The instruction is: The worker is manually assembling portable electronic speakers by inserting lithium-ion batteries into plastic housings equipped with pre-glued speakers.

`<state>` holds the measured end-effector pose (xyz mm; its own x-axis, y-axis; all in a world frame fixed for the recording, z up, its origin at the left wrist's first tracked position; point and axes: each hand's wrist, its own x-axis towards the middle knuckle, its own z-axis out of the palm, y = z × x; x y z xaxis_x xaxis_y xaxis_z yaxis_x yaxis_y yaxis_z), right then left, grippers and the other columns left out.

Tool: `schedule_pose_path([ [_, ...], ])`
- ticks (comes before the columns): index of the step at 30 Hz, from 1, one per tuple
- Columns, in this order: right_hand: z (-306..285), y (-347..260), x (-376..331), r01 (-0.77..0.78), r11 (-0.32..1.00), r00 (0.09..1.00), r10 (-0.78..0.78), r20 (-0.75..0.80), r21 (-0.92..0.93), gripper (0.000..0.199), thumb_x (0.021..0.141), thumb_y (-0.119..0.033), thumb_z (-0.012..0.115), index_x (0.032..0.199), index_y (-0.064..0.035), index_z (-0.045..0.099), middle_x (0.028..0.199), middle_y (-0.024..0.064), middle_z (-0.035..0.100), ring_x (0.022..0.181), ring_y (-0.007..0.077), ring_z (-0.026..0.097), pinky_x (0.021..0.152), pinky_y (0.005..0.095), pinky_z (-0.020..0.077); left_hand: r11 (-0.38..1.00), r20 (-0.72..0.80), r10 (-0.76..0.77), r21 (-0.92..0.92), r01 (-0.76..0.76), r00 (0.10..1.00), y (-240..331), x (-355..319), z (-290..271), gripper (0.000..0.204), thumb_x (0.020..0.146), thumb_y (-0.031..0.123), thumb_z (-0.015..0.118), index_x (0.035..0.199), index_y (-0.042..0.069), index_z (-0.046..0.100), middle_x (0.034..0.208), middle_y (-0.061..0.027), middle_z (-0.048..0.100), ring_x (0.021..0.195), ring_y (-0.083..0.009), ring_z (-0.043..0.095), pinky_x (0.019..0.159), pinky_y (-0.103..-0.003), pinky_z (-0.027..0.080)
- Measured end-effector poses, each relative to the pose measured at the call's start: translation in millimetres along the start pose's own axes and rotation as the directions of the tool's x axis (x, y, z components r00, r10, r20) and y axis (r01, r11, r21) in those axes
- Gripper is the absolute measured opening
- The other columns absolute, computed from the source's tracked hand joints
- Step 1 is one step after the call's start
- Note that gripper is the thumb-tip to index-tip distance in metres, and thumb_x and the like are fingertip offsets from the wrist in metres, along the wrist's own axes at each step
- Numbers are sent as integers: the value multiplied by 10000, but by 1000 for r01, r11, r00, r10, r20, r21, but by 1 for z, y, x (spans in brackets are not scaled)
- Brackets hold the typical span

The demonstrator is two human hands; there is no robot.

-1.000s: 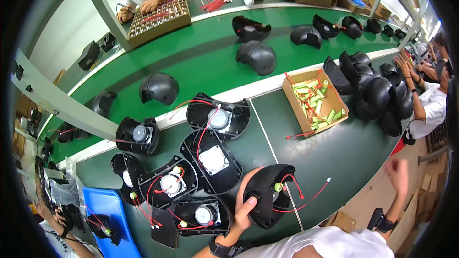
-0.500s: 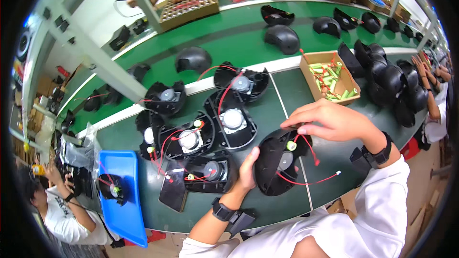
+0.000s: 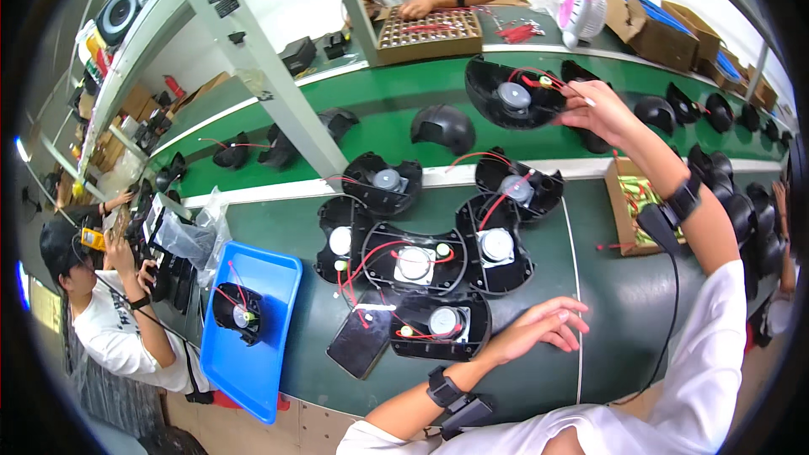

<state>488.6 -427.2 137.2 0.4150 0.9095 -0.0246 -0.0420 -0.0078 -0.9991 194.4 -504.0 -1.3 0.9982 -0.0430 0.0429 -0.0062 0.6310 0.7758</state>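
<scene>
My right hand [image 3: 600, 115] reaches far out over the green belt, its fingers closed on the edge of a black half-round speaker housing [image 3: 489, 101]. A round grey speaker, a small green cell and red wires show inside that housing. Whether it touches the belt, I cannot tell. My left hand [image 3: 539, 329] hovers over the near table with fingers apart and nothing in them. Beside it lies a housing with a speaker and red wires [image 3: 445, 322]. Several similar open housings [image 3: 415, 264] are grouped just beyond, and a dark phone [image 3: 362, 341] lies to their left.
A blue tray [image 3: 286, 303] at the left carries one small housing. To the right stands a cardboard box [image 3: 624, 223] of green cells, beside piled black shells [image 3: 740, 211]. More shells sit along the green belt [image 3: 388, 118]. A grey post [image 3: 291, 118] rises at its near edge. Co-workers sit left and opposite.
My right hand has carried the speaker housing from the near table up and away to the belt. My left hand has let go of it. The view has shifted too.
</scene>
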Motion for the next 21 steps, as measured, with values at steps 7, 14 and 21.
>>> schedule_pose_path([
  [7,58,69,139,-77,988,971,105,-214,135,248,787,-62,586,877,160,522,818,233,601,610,325,653,557,341,599,999,22,-43,15,43,999,-2,-1,-1,355,991,285,367,1187,7,470,1006,-92,577,882,-149,589,803,-286,482],
  [14,49,95,164,-135,978,952,173,-253,160,241,791,-67,580,877,149,516,816,215,591,621,299,647,553,361,596,998,39,-65,4,65,997,0,1,0,312,988,235,380,1142,-9,499,976,-97,580,859,-159,596,784,-291,487],
  [21,27,33,106,-146,707,989,113,-93,-692,454,789,-316,664,981,86,582,954,217,632,764,269,659,596,319,543,998,27,-66,10,66,997,2,0,-2,301,985,236,382,1064,-21,516,933,-111,593,821,-178,611,751,-297,494],
])
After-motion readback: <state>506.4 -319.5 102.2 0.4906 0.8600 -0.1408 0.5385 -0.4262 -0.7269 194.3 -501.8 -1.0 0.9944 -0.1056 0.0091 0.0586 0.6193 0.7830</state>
